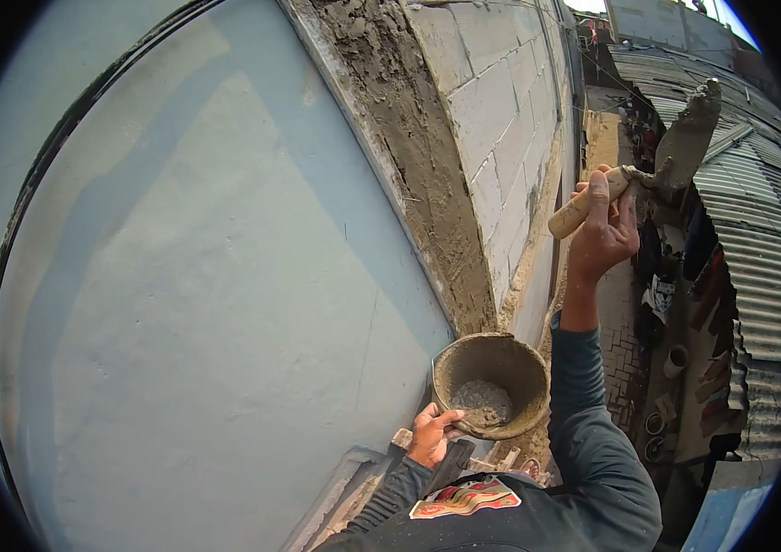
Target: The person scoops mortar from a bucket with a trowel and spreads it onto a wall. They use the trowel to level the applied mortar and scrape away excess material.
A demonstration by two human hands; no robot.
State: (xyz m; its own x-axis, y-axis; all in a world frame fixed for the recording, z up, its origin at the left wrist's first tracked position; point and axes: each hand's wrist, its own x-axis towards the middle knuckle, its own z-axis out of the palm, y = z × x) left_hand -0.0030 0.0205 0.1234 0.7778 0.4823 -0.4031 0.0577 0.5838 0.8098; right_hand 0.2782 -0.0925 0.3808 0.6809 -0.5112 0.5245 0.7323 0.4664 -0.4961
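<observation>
My right hand (605,219) is raised out to the right, its fingers wrapped round the wooden handle of a trowel (688,138). Wet mortar coats the blade, which points up and away from me. Down by the wall, my left hand (434,432) grips the near rim of a bucket (530,373). Grey mortar (482,401) lies in the bottom of this bucket, and its inside wall is smeared with it. Just beyond the bucket rises a strip of wet mortar (436,175) on the wall.
A smooth pale blue wall (225,276) fills the left side, with a black cable (13,212) along it. Bare light blocks (510,120) stand beyond the mortar strip. Far below on the right are corrugated roofs (772,313) and a paved alley (620,345). Wooden pieces (455,460) lie under the bucket.
</observation>
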